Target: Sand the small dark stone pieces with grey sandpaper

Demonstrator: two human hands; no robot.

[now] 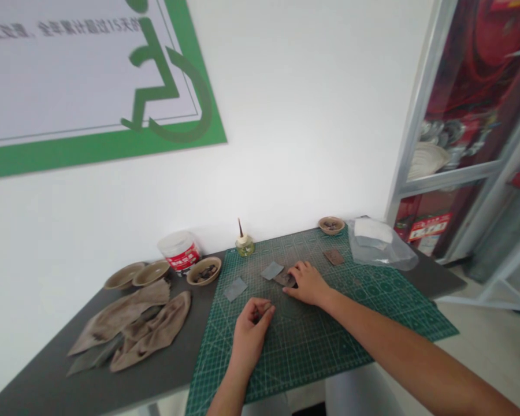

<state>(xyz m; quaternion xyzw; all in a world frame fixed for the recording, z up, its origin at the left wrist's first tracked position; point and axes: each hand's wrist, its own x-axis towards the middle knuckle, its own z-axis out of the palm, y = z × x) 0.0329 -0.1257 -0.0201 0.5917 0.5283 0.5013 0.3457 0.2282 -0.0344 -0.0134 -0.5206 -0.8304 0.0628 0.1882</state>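
"On the green mat (pixel 312 341), what are our hands doing?"

"Our left hand (pixel 248 332) has its fingers pinched, it seems, on a small bit (pixel 267 307). Our right hand (pixel 312 284) has its fingers bent down onto a dark piece (pixel 283 279) near the mat's middle; we can't tell if they grip it."

"How far along are we?"

"Partway, we guess. Two grey sheets (pixel 235 289) and a brown piece (pixel 333 257) lie flat on the mat. We can't tell which are finished. Dark bits (pixel 205 274) sit in the near bowl (pixel 218 267), so more may be left."

"Have we room?"

"Yes, close to us, where the mat shows wide. Its front edge seems to stick out past the surface (pixel 164 378), so we should mind that. The wall (pixel 294 144) stops us behind, and the bag (pixel 383 254) covers the back right corner."
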